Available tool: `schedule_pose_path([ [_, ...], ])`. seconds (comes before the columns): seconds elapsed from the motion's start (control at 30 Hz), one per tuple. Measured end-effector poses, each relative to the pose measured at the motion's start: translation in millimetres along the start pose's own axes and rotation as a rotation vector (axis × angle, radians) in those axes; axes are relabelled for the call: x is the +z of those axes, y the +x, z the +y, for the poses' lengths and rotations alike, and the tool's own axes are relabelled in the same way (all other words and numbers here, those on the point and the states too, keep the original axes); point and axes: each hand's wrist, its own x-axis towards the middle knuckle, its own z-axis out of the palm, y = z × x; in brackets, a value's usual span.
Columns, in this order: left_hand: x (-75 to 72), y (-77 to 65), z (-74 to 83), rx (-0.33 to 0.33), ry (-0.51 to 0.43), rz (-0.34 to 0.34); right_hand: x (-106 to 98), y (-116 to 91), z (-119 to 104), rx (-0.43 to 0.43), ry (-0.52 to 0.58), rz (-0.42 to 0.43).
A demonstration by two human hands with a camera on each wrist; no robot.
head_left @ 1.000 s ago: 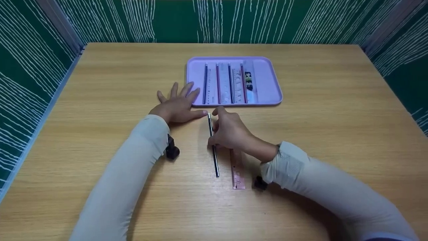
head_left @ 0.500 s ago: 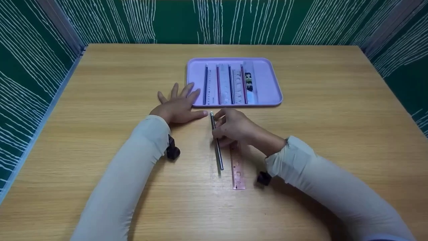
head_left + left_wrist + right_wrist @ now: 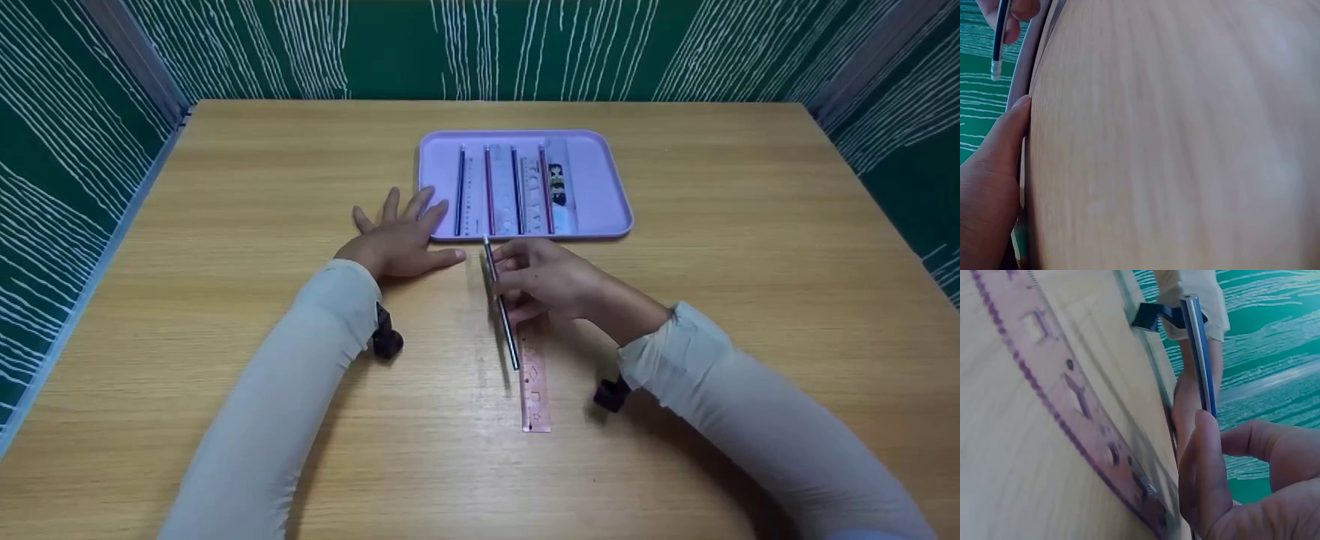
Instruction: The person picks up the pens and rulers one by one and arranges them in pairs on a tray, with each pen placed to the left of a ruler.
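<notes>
My right hand [image 3: 551, 279] pinches a dark, silver-striped pencil [image 3: 508, 330] between thumb and fingers, tilted just above the table. In the left wrist view the pencil's eraser end [image 3: 996, 68] shows; the right wrist view shows its other end [image 3: 1197, 343] pointing up past the fingers. Below the hand a pink stencil ruler [image 3: 535, 390] lies on the wood, its far end hidden under the hand. My left hand [image 3: 401, 238] rests flat with spread fingers, some of them over the left front corner of a purple tray [image 3: 600, 184].
Inside the tray, pencils [image 3: 490, 191] and clear rulers [image 3: 532, 196] alternate in a row, the rightmost ruler [image 3: 559, 184] bearing dark cartoon pictures. The wooden table [image 3: 262, 172] ends at green walls [image 3: 397, 49] with white streaks. Each wrist carries a black camera [image 3: 387, 337].
My right hand has lifted the pencil off the table and moved it right and slightly toward the tray, baring more of the pink ruler. The left hand has stayed in place.
</notes>
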Motion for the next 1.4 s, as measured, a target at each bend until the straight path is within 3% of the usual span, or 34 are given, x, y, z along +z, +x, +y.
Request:
schedule_pose_path([
  [0.47, 1.5, 0.4, 0.3, -0.004, -0.001, -0.019, -53, -6, 6, -0.068, 0.102, 0.098],
  [0.77, 2.2, 2.2, -0.5, -0.012, -0.005, -0.019, -84, -5, 10, -0.015, 0.149, 0.152],
  [1.0, 2.3, 2.2, -1.5, -0.019, -0.002, -0.019, -99, -6, 3, -0.019, 0.261, 0.157],
  [1.17, 0.8, 2.7, -0.3, -0.011, -0.008, -0.018, -111, -4, -2, -0.010, 0.250, 0.208],
  [1.4, 0.9, 2.2, -0.6, -0.011, 0.005, -0.010, -128, 4, -10, 0.076, 0.207, 0.293],
])
